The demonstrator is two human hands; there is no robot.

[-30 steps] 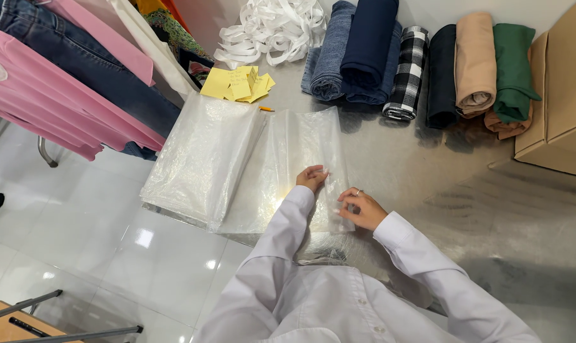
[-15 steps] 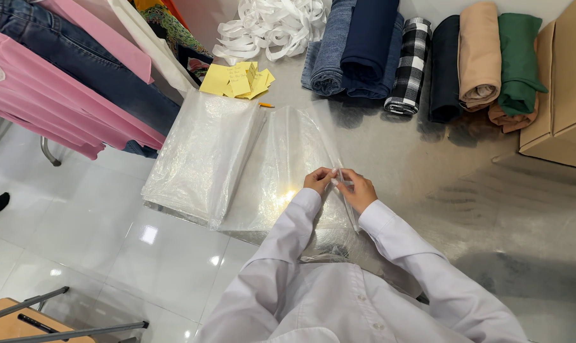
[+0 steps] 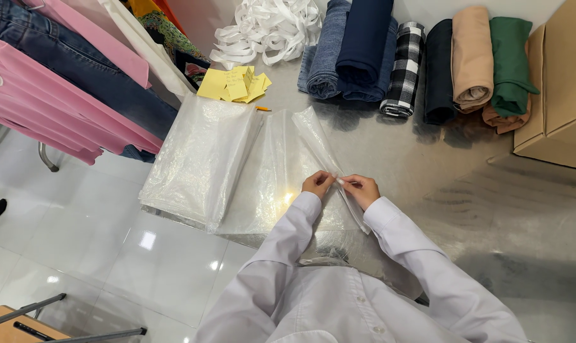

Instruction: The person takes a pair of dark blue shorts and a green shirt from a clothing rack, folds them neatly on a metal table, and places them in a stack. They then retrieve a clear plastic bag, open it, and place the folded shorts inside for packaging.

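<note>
**Both hands pinched on the edge of a clear plastic bag at the table's near side**

The left hand [image 3: 317, 183] and right hand [image 3: 361, 189] meet almost fingertip to fingertip above the steel table [image 3: 427, 165]. Each is closed in a pinch on the raised edge of a clear plastic bag [image 3: 281, 165], thumb against fingers, the remaining fingers curled in. The bag lies flat on the table directly in front of the person, with one long side lifted into a ridge that runs from the hands away towards the table's far side. Both arms are in white sleeves.

Just to the left of the held bag sits a stack of clear plastic bags [image 3: 199, 159], overhanging the table edge. Beyond it lie yellow sticky notes [image 3: 234, 84] and a heap of white ribbon [image 3: 265, 28]. Folded garments [image 3: 421, 60] stand in a row along the far side, with a cardboard box [image 3: 564, 82] at the right. Pink and denim clothing [image 3: 59, 89] hangs at the left.
</note>
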